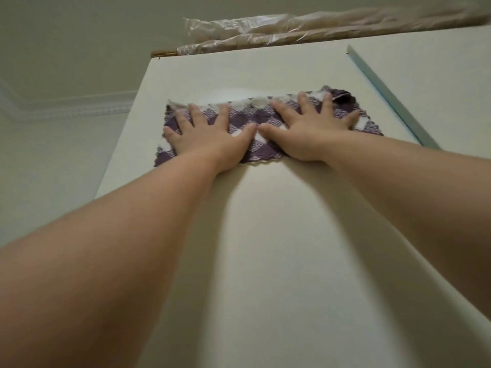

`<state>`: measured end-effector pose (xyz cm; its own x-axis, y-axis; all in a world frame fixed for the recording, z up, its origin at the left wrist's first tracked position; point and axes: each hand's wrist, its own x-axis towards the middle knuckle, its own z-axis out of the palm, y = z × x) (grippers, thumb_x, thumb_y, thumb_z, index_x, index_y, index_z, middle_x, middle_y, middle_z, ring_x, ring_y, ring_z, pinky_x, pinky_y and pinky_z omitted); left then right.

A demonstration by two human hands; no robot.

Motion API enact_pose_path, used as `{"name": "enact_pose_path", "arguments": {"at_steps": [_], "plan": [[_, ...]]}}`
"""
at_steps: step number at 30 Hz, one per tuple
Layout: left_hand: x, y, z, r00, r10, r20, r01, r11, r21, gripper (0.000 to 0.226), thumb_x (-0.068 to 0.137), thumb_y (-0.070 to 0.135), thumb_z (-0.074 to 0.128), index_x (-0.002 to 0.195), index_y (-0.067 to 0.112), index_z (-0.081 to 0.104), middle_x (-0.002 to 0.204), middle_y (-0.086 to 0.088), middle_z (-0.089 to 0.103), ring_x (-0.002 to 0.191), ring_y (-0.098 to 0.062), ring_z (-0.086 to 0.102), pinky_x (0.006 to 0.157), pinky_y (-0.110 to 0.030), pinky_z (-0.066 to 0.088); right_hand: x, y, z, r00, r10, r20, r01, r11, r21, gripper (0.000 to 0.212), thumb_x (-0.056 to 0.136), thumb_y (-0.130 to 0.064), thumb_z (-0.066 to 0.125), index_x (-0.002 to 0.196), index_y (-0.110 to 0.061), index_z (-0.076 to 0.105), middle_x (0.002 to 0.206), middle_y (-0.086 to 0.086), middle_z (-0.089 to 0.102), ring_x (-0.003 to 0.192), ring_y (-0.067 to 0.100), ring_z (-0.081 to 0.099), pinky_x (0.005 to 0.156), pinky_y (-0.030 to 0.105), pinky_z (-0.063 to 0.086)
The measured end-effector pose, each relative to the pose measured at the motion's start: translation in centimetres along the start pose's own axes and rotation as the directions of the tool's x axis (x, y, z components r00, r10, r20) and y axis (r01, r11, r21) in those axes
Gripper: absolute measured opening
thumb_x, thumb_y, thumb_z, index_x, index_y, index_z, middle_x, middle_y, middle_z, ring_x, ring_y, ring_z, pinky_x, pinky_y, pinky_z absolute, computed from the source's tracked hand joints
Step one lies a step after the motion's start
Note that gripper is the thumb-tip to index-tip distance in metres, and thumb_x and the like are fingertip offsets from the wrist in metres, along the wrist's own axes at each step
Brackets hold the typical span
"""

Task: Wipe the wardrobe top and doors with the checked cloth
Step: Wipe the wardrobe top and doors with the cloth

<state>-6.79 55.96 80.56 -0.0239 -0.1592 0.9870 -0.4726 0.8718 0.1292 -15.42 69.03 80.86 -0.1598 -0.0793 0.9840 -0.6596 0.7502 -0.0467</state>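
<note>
I look up along a cream wardrobe door (265, 248). A purple and white checked cloth (261, 116) lies spread flat against the upper part of that door. My left hand (204, 136) presses on its left half and my right hand (310, 134) on its right half. Both palms are flat with fingers spread, and the thumbs nearly touch in the middle. The cloth's top right corner is folded over. The top surface of the wardrobe is hidden from this angle.
A pale blue edge strip (390, 99) runs between this door and the neighbouring door (438, 83) on the right. A bundle wrapped in clear plastic (292, 30) lies on the wardrobe top. To the left are the wall and a ceiling cornice (66, 107).
</note>
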Motion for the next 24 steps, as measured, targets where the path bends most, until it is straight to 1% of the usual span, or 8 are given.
{"name": "enact_pose_path", "arguments": {"at_steps": [5,8,11,14,17,19,24], "plan": [[-0.8,6.4,0.6,0.996,0.083,0.028,-0.082,0.996,-0.037,0.075,0.080,0.078,0.016,0.145,0.043,0.002,0.156,-0.014,-0.009,0.141,-0.037,-0.015,0.109,-0.058,-0.007,-0.8,6.6,-1.0,0.995,0.099,0.016,-0.098,0.995,-0.023,0.074,0.075,-0.084,0.015,0.142,-0.055,-0.001,0.158,-0.003,-0.011,0.142,0.034,-0.016,0.104,0.070,-0.001],[-0.9,7.9,0.9,0.993,0.115,0.026,-0.114,0.992,-0.047,0.075,0.081,0.077,0.018,0.145,0.042,0.002,0.156,-0.014,-0.009,0.141,-0.037,-0.015,0.109,-0.059,-0.008,-1.2,8.5,-1.0,0.991,0.132,0.014,-0.131,0.991,-0.024,0.076,0.074,-0.085,0.015,0.142,-0.053,-0.001,0.158,-0.002,-0.010,0.143,0.031,-0.014,0.107,0.067,-0.002],[-0.8,7.9,1.0,0.992,0.125,0.027,-0.124,0.991,-0.048,0.076,0.080,0.077,0.018,0.145,0.042,0.002,0.156,-0.013,-0.009,0.141,-0.036,-0.015,0.109,-0.058,-0.007,-1.3,8.9,-1.2,0.990,0.137,0.014,-0.137,0.990,-0.037,0.077,0.075,-0.084,0.015,0.143,-0.051,0.000,0.158,-0.002,-0.008,0.144,0.029,-0.012,0.108,0.065,-0.002],[-0.3,7.3,0.8,0.994,0.106,0.025,-0.105,0.993,-0.051,0.077,0.078,0.080,0.019,0.145,0.044,0.003,0.156,-0.011,-0.007,0.142,-0.034,-0.013,0.110,-0.057,-0.007,-0.7,7.9,-1.3,0.989,0.148,0.016,-0.147,0.989,-0.028,0.075,0.078,-0.082,0.018,0.144,-0.049,0.001,0.158,0.000,-0.008,0.143,0.030,-0.013,0.106,0.067,-0.002],[0.6,5.7,0.3,0.999,0.036,0.025,-0.035,0.999,-0.036,0.080,0.075,0.083,0.017,0.144,0.045,0.005,0.157,-0.010,-0.006,0.142,-0.036,-0.012,0.108,-0.060,-0.004,0.1,5.7,-1.8,0.992,0.112,0.056,-0.112,0.994,-0.008,0.071,0.082,-0.077,0.020,0.145,-0.048,0.002,0.158,0.002,-0.009,0.143,0.031,-0.015,0.107,0.066,-0.004],[1.3,3.7,0.1,1.000,0.000,0.022,0.001,1.000,-0.030,0.082,0.073,0.084,0.017,0.144,0.046,0.005,0.157,-0.009,-0.005,0.142,-0.035,-0.011,0.109,-0.059,-0.004,0.6,4.0,-1.6,0.995,0.069,0.074,-0.069,0.998,0.006,0.067,0.086,-0.074,0.019,0.145,-0.048,0.000,0.158,0.002,-0.012,0.143,0.031,-0.017,0.107,0.066,-0.005],[2.1,-2.8,-0.6,0.999,-0.045,-0.001,0.045,0.999,-0.025,0.086,0.070,0.087,0.018,0.144,0.045,0.007,0.157,-0.005,-0.003,0.143,-0.029,-0.008,0.112,-0.055,-0.002,1.0,-1.7,-0.3,0.998,-0.023,0.055,0.021,0.999,0.046,0.063,0.089,-0.070,0.016,0.144,-0.047,-0.003,0.157,0.002,-0.015,0.141,0.031,-0.021,0.105,0.067,-0.008]]}}
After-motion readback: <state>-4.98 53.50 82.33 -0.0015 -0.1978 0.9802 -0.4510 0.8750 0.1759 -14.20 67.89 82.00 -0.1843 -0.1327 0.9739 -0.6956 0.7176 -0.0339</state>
